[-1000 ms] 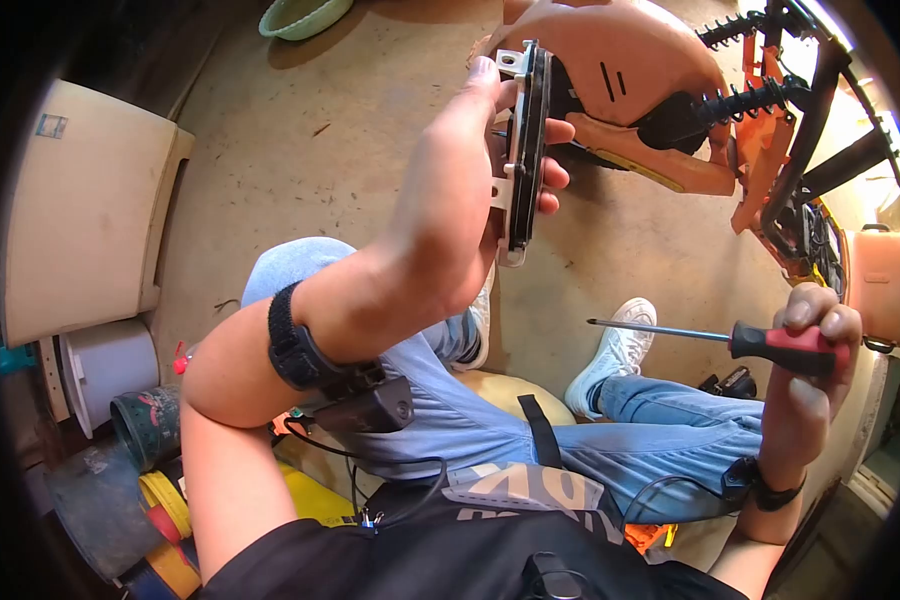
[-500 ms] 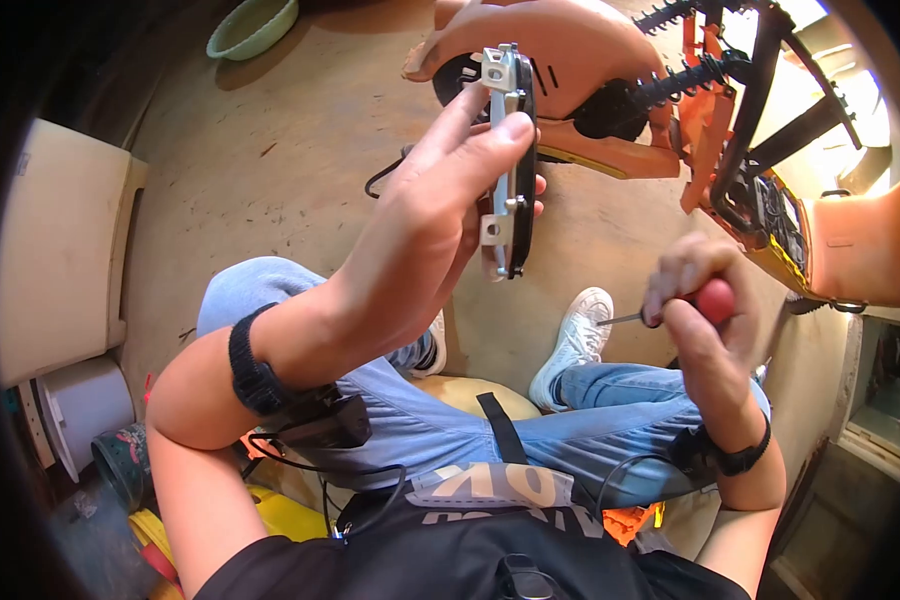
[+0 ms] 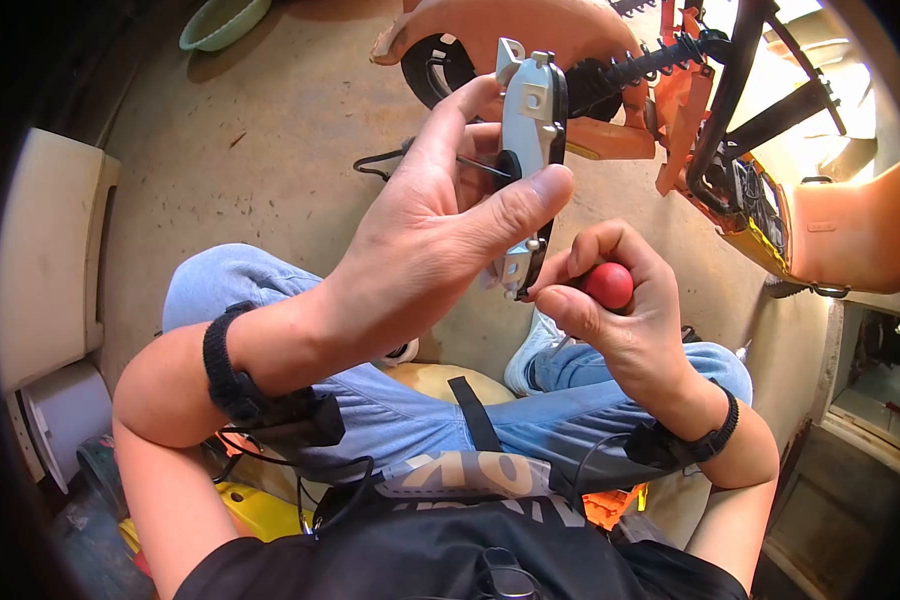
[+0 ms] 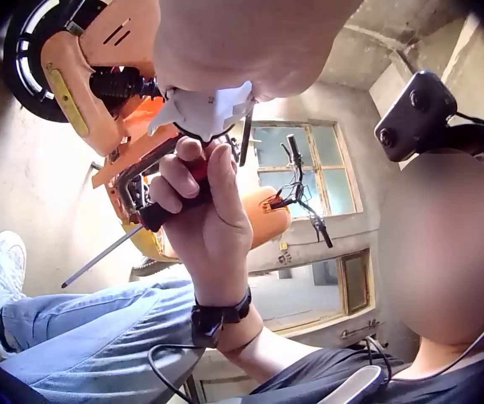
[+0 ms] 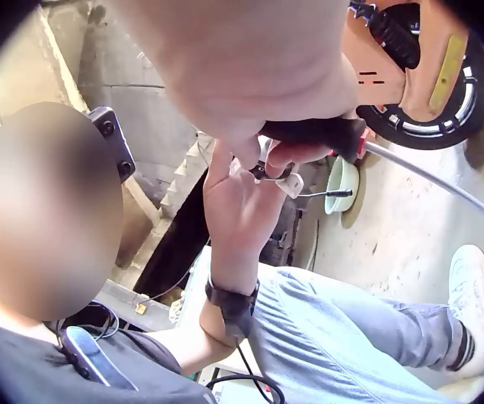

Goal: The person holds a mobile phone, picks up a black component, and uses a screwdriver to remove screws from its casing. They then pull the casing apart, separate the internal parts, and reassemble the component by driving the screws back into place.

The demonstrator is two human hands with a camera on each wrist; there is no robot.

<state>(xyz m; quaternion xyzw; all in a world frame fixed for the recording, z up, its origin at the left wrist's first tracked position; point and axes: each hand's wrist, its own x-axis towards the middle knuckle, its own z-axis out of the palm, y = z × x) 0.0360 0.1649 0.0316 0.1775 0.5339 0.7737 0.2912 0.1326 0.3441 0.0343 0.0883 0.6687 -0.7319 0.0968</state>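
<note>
The left hand (image 3: pixel 432 222) has the pale-backed part (image 3: pixel 530 112) pinched, thumb laid across the near half and index finger reaching to the far end; its grip is open only as wide as the part between them. The right hand (image 3: pixel 638 328) is curled round the screwdriver (image 3: pixel 610 287), closed down to the thickness of the red and black handle. Its thumb and index fingertips meet at the part's near end; whether they touch it or pinch something small there, I cannot tell.

The part is held up in front of the person, above the floor (image 3: pixel 270 190), its long axis running near to far. Its pale back with metal tabs faces left, its dark rim lies on the right, and a black cable (image 3: pixel 372 167) trails left from behind the left hand. The screwdriver's red butt faces up, and its shaft slants down and away toward a shoe (image 3: pixel 530 352), clear of the part.

Both elbows are bent, the forearms angling inward so the hands come close together.
</note>
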